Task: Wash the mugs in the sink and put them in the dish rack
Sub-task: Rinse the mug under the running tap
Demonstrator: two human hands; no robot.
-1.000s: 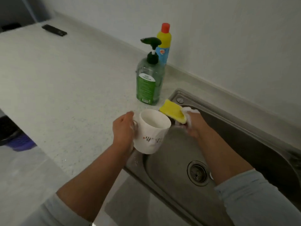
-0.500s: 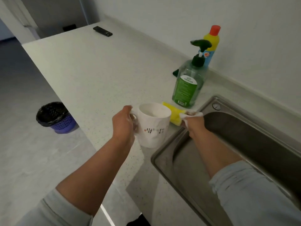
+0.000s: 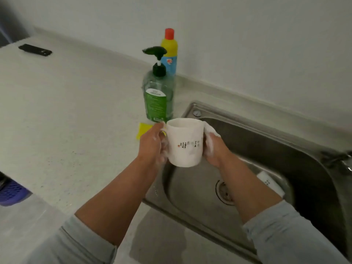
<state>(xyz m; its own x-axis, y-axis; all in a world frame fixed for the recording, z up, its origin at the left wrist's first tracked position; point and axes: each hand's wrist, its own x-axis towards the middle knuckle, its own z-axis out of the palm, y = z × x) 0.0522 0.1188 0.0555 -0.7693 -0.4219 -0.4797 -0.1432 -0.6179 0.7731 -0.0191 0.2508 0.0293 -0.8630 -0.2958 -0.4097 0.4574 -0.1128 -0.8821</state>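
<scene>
White ceramic mug (image 3: 185,147) upright above steel sink (image 3: 190,191). Left hand (image 3: 152,147) grips its handle; soapy right hand (image 3: 213,147) wraps its side. Yellow sponge (image 3: 143,130) just beyond left hand.

Mug (image 3: 185,144) over sink (image 3: 276,149); perhaps second mug (image 3: 270,182) inside.

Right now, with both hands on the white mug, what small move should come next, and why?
Probably rinse the mug over the sink: foam coats the left hand and right hand, and the sponge lies on the counter, so scrubbing looks finished.
</scene>
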